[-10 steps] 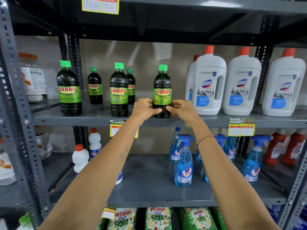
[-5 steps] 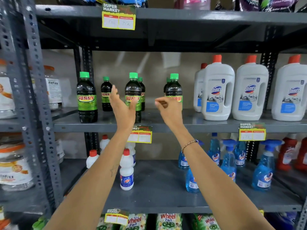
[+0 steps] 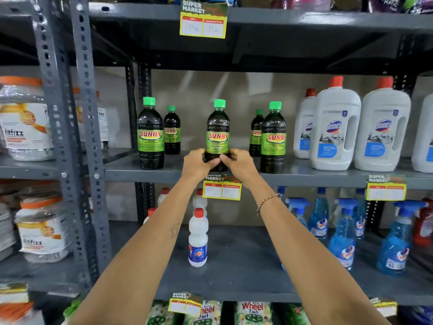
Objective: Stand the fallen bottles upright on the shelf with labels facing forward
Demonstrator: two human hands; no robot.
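Several dark Sunny bottles with green caps stand upright on the grey middle shelf (image 3: 304, 177), labels facing me. My left hand (image 3: 196, 164) and my right hand (image 3: 239, 163) both grip the base of the centre Sunny bottle (image 3: 218, 132), which stands upright near the shelf's front edge. Another Sunny bottle (image 3: 150, 134) stands to the left with a smaller-looking one (image 3: 172, 131) behind it. On the right stands a Sunny bottle (image 3: 273, 138) with one more (image 3: 255, 134) behind it.
White Domex jugs (image 3: 335, 127) with red caps fill the shelf's right side. Below are white bottles (image 3: 198, 238) and blue spray bottles (image 3: 342, 233). Big Fitfizz jars (image 3: 23, 120) sit on the left rack behind a perforated upright post (image 3: 86, 137). Price tags hang on the shelf edges.
My hands left the right-hand Sunny bottle, swung left through the air, and now both clasp the centre Sunny bottle. The view has shifted left and up.
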